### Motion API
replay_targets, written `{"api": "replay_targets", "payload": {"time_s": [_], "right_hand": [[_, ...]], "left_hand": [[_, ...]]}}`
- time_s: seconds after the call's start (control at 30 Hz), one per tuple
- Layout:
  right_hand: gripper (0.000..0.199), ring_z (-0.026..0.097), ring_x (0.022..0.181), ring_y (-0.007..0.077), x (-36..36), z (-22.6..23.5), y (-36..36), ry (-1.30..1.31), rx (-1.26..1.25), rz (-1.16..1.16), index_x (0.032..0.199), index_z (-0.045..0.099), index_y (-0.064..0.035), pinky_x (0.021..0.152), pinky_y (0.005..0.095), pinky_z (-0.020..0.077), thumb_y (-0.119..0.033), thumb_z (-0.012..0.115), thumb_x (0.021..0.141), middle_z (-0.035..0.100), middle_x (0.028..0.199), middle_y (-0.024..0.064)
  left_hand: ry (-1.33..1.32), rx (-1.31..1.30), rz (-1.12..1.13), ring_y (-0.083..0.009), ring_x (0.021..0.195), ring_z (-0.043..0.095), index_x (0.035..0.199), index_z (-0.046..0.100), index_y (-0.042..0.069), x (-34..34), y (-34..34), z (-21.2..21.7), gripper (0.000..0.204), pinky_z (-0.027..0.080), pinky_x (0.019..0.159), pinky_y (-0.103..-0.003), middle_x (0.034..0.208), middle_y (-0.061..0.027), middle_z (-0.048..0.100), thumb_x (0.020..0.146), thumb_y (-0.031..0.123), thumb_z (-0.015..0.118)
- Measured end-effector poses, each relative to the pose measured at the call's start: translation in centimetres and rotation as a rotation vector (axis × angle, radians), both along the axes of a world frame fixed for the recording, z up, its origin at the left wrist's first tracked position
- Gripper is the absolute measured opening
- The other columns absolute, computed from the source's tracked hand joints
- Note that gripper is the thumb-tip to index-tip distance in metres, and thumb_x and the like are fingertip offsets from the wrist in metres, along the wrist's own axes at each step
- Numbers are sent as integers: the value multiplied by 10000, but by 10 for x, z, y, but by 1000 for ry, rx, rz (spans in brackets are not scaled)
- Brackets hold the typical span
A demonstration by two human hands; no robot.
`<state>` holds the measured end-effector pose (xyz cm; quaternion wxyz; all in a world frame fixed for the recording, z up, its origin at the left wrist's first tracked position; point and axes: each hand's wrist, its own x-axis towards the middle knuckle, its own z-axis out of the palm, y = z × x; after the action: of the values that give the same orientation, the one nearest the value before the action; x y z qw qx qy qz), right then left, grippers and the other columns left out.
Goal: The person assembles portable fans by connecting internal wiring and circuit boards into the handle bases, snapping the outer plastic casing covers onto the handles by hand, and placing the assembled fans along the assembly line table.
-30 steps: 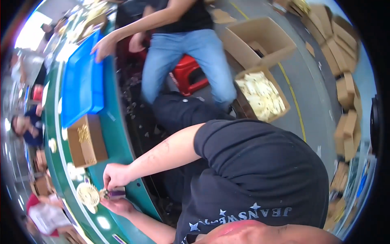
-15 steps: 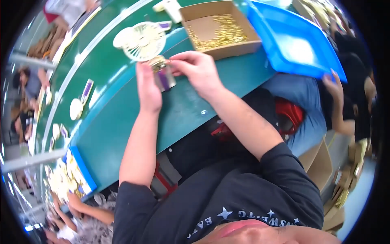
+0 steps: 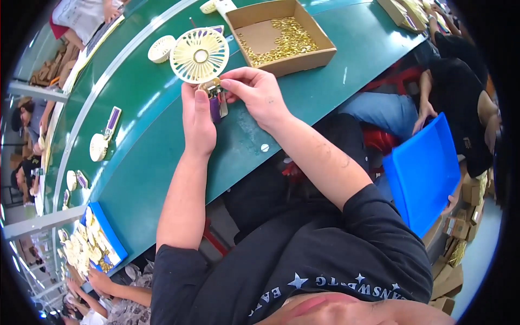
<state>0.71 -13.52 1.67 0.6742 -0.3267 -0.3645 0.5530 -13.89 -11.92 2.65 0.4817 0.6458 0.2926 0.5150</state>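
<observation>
- Head view: both hands meet at the near edge of the green table [image 3: 162, 157], where half a second ago they worked the same small fan [image 3: 200, 55] from a slightly wider camera angle; a second ago the view was turned far aside, so the work has come back to centre frame
- The left hand [image 3: 198, 120] is closed around the fan's purple handle [image 3: 215, 106], thumb laid up along it; the round cream fan head stands at 12 o'clock from that fist, grille facing up
- The right hand [image 3: 259, 93] pinches with thumb and forefinger at the joint below the fan head, at 3 o'clock from the handle; what small part it grips, if any, is too small to tell
- Judged against the earlier picture, the grip has barely shifted, which suggests the fitting at the neck is under way rather than finished
- A cardboard box [image 3: 281, 33] of small brass-coloured parts sits at 1 o'clock from the hands, near but apart; a loose cream grille [image 3: 161, 48] lies at 10 o'clock beside the fan head
- A small pale disc [image 3: 264, 147] lies on bare belt at 5 o'clock, close to the table edge
- Open room runs left along the belt toward another fan [image 3: 103, 140] at 8 o'clock; a blue tray [image 3: 425, 173] held by a seated neighbour crowds the right side below the edge
</observation>
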Motion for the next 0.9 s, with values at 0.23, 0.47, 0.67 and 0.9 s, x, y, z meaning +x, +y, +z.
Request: {"api": "replay_targets", "payload": {"time_s": [0.23, 0.47, 0.67, 0.9], "right_hand": [[134, 651, 759, 103, 16, 7, -12, 19, 52, -51, 1034, 684, 33, 680, 235, 529, -44, 689, 924, 706, 905, 75], [138, 669, 718, 131, 67, -9, -31, -54, 85, -44, 991, 665, 33, 642, 274, 563, -68, 696, 903, 702, 850, 88], [126, 691, 706, 189, 80, -16, -68, -220, 133, -378, 826, 709, 5, 660, 312, 545, -106, 744, 776, 710, 765, 135], [116, 696, 745, 214, 91, -26, -99, -208, 100, -433, 826, 703, 15, 686, 323, 553, -95, 720, 796, 706, 795, 142]], "left_hand": [[71, 103, -7, -151, 1078, 549, 1389, 349, -12, 21, -10, 5, 588, 469, 905, -291, 1271, -100, 523, 1045, 448, 471], [121, 46, 24, -137, 985, 583, 1361, 423, 2, 71, -29, 0, 416, 494, 794, -245, 1221, -108, 570, 1007, 167, 567], [187, 25, 180, -196, 1044, 604, 1338, 471, -19, 98, -48, -13, 415, 508, 888, -312, 1199, -128, 590, 983, 157, 594], [154, -38, 169, -239, 1067, 625, 1355, 447, -38, 123, -77, -20, 442, 538, 883, -341, 1253, -177, 575, 1000, 192, 577]]}}
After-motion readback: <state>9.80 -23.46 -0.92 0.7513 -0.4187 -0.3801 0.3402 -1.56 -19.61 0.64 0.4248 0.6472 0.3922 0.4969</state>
